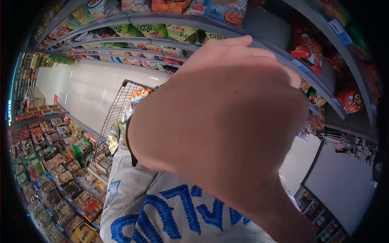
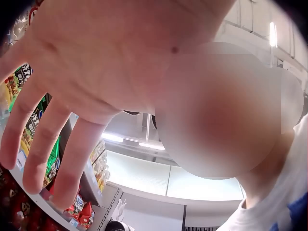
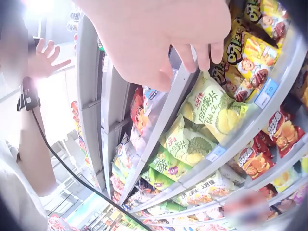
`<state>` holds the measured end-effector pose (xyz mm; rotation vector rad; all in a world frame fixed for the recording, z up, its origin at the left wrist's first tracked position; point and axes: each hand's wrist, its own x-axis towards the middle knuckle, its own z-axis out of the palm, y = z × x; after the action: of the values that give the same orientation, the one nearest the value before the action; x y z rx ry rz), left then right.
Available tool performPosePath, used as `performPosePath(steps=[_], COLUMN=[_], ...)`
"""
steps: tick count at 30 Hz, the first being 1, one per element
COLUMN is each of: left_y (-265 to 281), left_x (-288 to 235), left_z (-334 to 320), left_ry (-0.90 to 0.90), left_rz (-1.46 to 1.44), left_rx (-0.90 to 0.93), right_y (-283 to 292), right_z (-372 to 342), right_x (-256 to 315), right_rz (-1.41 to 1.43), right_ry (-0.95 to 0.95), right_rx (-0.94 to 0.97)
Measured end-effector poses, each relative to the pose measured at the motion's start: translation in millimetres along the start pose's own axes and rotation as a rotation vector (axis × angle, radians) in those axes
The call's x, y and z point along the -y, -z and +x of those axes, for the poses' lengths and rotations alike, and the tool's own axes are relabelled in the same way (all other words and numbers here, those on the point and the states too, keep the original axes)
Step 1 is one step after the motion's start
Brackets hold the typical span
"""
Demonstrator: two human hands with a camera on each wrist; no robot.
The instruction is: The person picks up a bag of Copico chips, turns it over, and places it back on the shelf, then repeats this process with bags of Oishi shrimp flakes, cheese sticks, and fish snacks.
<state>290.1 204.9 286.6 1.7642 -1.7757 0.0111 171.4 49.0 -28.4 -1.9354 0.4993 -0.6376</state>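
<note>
My left hand (image 1: 227,117) is raised close before my head and covers much of the head view. In the left wrist view its palm shows, fingers (image 2: 43,139) straight and spread, with nothing in them. My right hand (image 3: 163,38) reaches across the shelf front in the right wrist view, hidden in the head view. Its fingers are loosely bent and point down, fingertips just above a pale green bag of durian chips (image 3: 216,108). More durian chips (image 3: 187,139) lie beside that bag, and yellow-brown snack bags (image 3: 255,60) stand past the fingers.
Tiered shelves (image 1: 162,22) of snack bags curve along the front. A wire shopping cart (image 1: 117,105) with bags in it stands left, near a low display of packaged foods (image 1: 60,174). A black cable (image 3: 72,171) runs down from my left wrist.
</note>
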Motion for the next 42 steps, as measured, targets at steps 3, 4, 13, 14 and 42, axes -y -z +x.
performPosePath(steps=[3,4,13,14,42], left_y=[-9,-10,-31,-31,40], left_x=[-6,-10,-28,-32,-84], left_z=[-1,-2,-12,-16,-252], left_ry=[0.056,0.069,0.259,0.277,0.333], left_rz=[-0.008,-0.006,0.02,0.026,-0.018], left_rx=[-0.007,-0.015,-0.074,-0.083,-0.374], right_y=[8,11,-13,-16,-158], right_z=[-3,0,26,23,-113], right_x=[-9,-12,65,55,82], right_rz=[0.027,0.034,0.131,0.142,0.148], right_ry=[-0.009,-0.004,0.012,0.018,0.152], right_rx=[0.062,0.079,0.301,0.324,0.583])
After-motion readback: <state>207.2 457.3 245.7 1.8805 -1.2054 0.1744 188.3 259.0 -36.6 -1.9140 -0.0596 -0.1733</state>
